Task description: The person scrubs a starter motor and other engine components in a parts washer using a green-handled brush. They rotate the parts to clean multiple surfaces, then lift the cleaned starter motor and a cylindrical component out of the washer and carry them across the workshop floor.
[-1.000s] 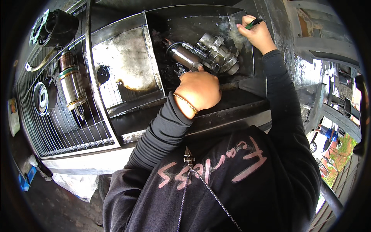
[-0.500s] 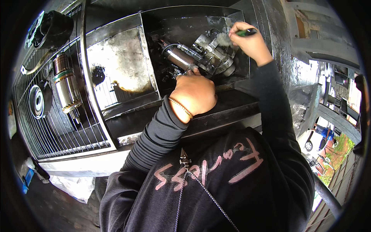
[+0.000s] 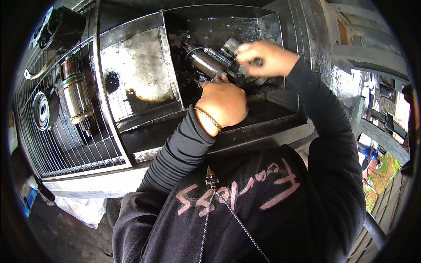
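Observation:
A dirty, wet-looking starter motor (image 3: 205,62) with a cylindrical body and a small side hose lies tilted inside a dark metal basin (image 3: 272,33). My left hand (image 3: 222,101) is closed on its near side, the fingertips against the metal and partly hidden from above. Over the motor's right end is my right hand (image 3: 269,59), somewhat smeared by motion, its fingers wrapped around a brush (image 3: 258,62). Only the dark end of the handle shows clearly now; the bristles are hidden behind the hand and blur. That hand also covers much of the motor's right-hand housing.
Left of the basin is a stained, shiny metal panel (image 3: 140,65). Farther left, a wire rack (image 3: 103,151) holds an armature (image 3: 79,103), a round ring-shaped part (image 3: 42,111) and a black housing (image 3: 66,28). A white plastic bag (image 3: 83,210) lies below the rack.
My right hand has swept left and slightly downward with the brush, from the basin's right side to over the motor. My left hand stays on the motor, almost unmoved.

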`<state>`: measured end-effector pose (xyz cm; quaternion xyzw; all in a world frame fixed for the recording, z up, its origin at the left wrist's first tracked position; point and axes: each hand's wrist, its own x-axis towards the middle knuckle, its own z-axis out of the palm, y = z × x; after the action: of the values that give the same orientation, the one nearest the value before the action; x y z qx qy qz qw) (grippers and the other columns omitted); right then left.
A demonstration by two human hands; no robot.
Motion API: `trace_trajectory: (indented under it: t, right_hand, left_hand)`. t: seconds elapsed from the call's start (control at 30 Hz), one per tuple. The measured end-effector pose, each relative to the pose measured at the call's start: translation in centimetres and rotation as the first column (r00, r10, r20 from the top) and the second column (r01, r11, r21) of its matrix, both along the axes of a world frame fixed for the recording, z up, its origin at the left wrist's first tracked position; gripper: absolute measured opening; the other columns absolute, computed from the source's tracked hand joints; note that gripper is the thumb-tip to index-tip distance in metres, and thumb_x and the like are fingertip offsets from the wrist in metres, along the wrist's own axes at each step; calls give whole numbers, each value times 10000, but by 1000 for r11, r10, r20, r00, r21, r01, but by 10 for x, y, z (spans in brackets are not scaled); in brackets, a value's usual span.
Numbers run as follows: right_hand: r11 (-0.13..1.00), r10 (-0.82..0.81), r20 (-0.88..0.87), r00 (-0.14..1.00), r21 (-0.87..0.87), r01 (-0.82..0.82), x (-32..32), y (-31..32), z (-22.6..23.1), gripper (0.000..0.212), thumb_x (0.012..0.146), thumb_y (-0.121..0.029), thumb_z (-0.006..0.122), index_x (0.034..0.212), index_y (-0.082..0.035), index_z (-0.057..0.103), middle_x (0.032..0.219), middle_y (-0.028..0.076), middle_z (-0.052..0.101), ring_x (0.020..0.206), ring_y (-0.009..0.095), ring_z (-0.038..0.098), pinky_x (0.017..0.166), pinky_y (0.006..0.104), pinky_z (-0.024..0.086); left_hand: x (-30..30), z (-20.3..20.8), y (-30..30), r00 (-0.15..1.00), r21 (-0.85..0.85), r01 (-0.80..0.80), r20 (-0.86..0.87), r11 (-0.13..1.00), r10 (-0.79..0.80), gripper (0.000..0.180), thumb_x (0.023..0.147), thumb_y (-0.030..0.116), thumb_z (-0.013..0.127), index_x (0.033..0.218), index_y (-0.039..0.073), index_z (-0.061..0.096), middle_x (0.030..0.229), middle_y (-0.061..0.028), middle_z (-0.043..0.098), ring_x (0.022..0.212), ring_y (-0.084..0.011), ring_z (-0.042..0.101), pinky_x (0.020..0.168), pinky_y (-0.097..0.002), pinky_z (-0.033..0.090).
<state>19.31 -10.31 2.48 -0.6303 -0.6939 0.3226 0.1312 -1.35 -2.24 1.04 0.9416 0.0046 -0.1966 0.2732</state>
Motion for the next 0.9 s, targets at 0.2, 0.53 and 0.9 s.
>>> trace_trajectory:
  t: [0.2, 0.53, 0.9]
  right_hand:
    - [985, 133, -174, 976, -85, -150, -1, 10, -2, 117, 722, -8, 614, 787, -33, 520, 784, 103, 535, 778, 312, 600, 707, 399, 473]
    - [992, -110, -142, 984, -84, 99, -6, 7, -14, 75, 743, -35, 609, 799, -21, 561, 766, 103, 521, 726, 302, 567, 667, 382, 450]
    - [960, -275, -17, 961, -68, 273, -4, -9, -37, 62, 751, -20, 599, 796, -21, 555, 779, 81, 502, 722, 233, 560, 691, 337, 447]
  left_hand:
    - [4, 0, 2, 998, -13, 8, -70, 1000, -9, 401, 864, 341, 573, 978, -11, 730, 1142, -374, 616, 1060, -447, 647, 890, -476, 536]
    - [1, 0, 1, 999, -32, -17, -30, 999, 16, 376, 858, 326, 570, 928, -4, 736, 1016, -309, 676, 998, -414, 671, 843, -472, 550]
    - [3, 2, 2, 999, -49, -38, -25, 998, 37, 356, 852, 324, 578, 884, 10, 743, 921, -258, 702, 948, -409, 681, 815, -481, 552]
